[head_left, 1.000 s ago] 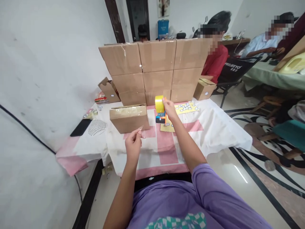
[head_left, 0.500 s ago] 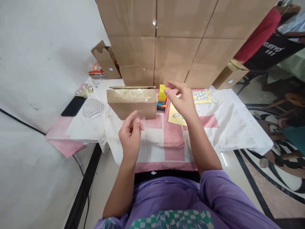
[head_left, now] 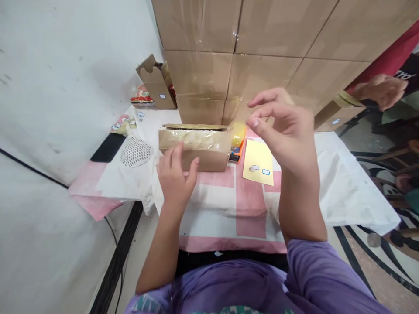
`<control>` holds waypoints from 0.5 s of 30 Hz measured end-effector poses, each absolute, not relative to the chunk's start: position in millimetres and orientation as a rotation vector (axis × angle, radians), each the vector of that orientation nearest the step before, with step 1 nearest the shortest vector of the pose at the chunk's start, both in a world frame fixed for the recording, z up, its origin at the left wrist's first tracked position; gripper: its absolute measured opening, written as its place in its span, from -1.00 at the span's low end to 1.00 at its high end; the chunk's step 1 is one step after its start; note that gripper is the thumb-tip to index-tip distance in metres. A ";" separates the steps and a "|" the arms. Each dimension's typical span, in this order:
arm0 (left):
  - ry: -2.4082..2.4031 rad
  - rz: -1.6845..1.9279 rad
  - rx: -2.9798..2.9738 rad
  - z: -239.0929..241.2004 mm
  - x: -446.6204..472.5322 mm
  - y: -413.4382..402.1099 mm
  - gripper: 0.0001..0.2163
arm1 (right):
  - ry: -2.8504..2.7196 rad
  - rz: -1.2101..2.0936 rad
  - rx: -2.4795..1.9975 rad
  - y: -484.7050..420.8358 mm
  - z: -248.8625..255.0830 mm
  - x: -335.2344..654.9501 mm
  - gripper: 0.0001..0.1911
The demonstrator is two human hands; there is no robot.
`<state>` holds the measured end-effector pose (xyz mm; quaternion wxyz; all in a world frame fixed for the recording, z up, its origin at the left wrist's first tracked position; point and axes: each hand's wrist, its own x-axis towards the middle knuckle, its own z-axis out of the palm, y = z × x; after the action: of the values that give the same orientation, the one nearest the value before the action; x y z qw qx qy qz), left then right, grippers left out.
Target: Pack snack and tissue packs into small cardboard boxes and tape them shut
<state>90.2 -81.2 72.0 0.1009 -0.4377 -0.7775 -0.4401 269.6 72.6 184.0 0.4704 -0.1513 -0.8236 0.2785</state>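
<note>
My left hand (head_left: 175,174) has its fingers spread over the front left of a small cardboard box (head_left: 209,161), and whether it presses on it I cannot tell. Shiny clear tape runs along the box's upper face, and a flap stands slightly raised at its back edge. Up on the right, my right hand (head_left: 283,126) has thumb and forefinger pinched together. A faint see-through strip of tape seems to run from these fingertips toward a yellow tape roll (head_left: 238,134). That roll sits in an orange dispenser (head_left: 235,156), right beside the box.
Stacked cartons (head_left: 199,72) wall off the back. Right of the dispenser lies a yellow card (head_left: 257,161) with small stickers. Leftward are a black phone (head_left: 108,147), a white perforated object (head_left: 135,151) and an open box (head_left: 157,87). Another person's hand (head_left: 381,90) shows at right.
My right hand has risen from the tape roll, up and to the right, toward the camera. My left hand has uncurled and spread over the box front. The view has shifted slightly.
</note>
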 end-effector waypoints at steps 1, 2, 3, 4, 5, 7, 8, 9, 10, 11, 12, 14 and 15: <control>-2.227 -1.172 -1.411 74.2 80.5 -72.9 -0.36 | -2.045 0.769 -0.354 77.0 185.5 267.1 -0.66; -2.189 -1.056 -1.532 75.9 72.6 -65.3 -0.32 | -2.059 0.873 -0.340 80.7 185.5 263.3 -0.63; -2.182 -0.962 -1.639 77.1 66.4 -58.9 -0.29 | -2.046 0.980 -0.336 83.8 184.5 258.6 -0.60; -2.196 -0.898 -1.717 77.3 62.0 -54.1 -0.27 | -2.010 1.078 -0.342 86.3 182.6 253.4 -0.58; -2.220 -0.865 -1.761 76.7 59.1 -51.2 -0.27 | -1.971 1.162 -0.350 88.5 180.3 247.9 -0.57; -2.279 -0.857 -1.766 73.6 56.8 -50.1 -0.27 | -1.952 1.272 -0.357 93.4 175.1 236.0 -0.59; -2.301 -0.867 -1.751 71.7 56.9 -51.3 -0.26 | -1.972 1.293 -0.359 96.7 172.1 229.4 -0.61; -2.312 -0.880 -1.736 70.0 57.4 -53.0 -0.24 | -2.003 1.289 -0.364 101.0 168.8 222.1 -0.63; -2.318 -0.895 -1.722 69.0 58.3 -55.0 -0.22 | -2.037 1.272 -0.371 106.4 164.8 214.0 -0.65; -2.319 -0.910 -1.711 68.5 59.4 -56.9 -0.20 | -2.069 1.254 -0.381 112.9 160.2 205.1 -0.67; -2.320 -0.923 -1.706 68.7 60.6 -58.4 -0.18 | -2.102 1.240 -0.394 120.3 154.7 195.7 -0.70; -2.316 -0.937 -1.710 69.9 62.8 -60.6 -0.18 | -2.135 1.233 -0.446 136.3 141.9 177.0 -0.73; -2.308 -0.935 -1.717 70.3 63.8 -61.2 -0.21 | -2.114 1.226 -0.489 143.8 134.8 168.4 -0.74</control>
<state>63.8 -61.2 70.3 0.0584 -0.5668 -0.7617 -0.3086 168.4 143.8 134.8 0.3189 -0.1858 -0.8039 0.4663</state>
